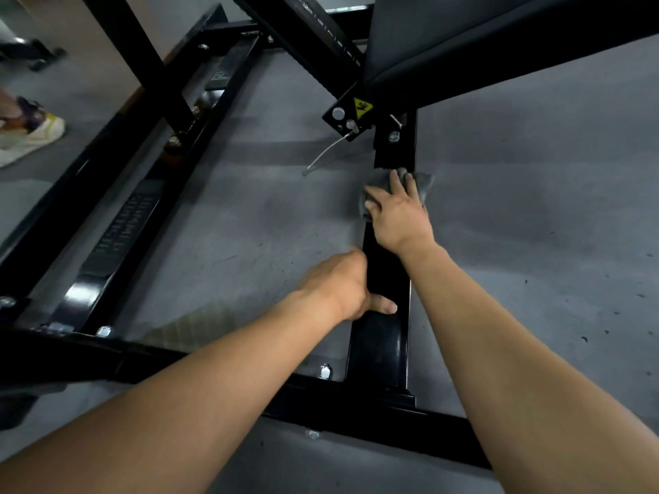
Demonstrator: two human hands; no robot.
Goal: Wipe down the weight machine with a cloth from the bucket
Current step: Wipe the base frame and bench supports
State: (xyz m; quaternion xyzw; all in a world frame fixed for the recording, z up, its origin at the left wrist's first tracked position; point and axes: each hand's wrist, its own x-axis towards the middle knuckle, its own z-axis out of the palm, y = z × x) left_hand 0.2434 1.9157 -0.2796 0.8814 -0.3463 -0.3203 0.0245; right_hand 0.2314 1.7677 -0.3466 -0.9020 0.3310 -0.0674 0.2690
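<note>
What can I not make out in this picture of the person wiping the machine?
Head view, the only one:
Bucket: nowhere in the frame.
Cloth: mostly hidden under the right hand, so its full shape is unclear.
Left hand: its fingers curl out of sight down the side of the floor bar.
Lettering on the left rail: blurred, unreadable.
Seat pad: cut off by the top edge.
</note>
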